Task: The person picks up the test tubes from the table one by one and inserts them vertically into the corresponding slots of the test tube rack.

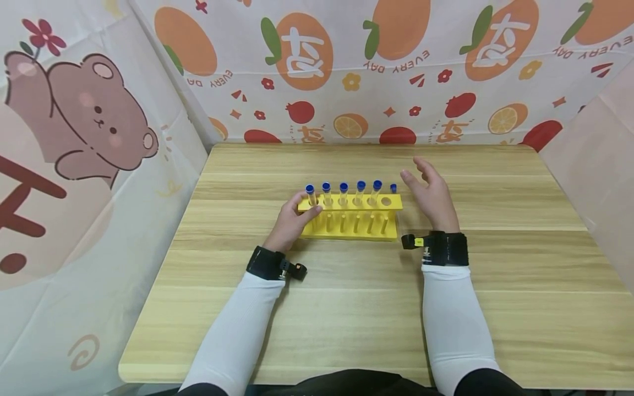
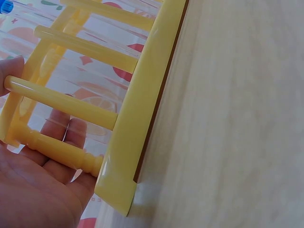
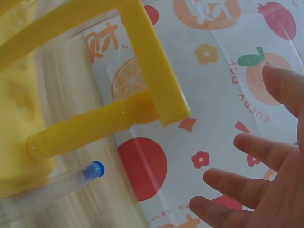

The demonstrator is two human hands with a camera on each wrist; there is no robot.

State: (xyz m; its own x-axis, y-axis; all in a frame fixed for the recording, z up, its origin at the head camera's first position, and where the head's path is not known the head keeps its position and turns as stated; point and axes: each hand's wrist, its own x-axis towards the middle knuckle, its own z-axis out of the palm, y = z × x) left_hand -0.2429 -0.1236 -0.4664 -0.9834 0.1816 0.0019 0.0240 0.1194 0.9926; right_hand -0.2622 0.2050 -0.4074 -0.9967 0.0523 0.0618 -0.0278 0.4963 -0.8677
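Observation:
A yellow test tube rack stands on the table, holding several clear tubes with blue caps along its top. Its rightmost hole has no tube in it. My left hand grips the rack's left end, thumb at the front of the top bar and fingers behind the end post. To the right of the rack is my right hand, raised, fingers spread and holding nothing. Another blue-capped tube shows beside the rack's end post; from the head, only its cap appears behind the right end.
The rack stands mid-table on a wood-grain tabletop. A fruit-print cloth hangs behind the far edge, and a bear-print cloth covers the left side. Each wrist wears a black strap with a small camera.

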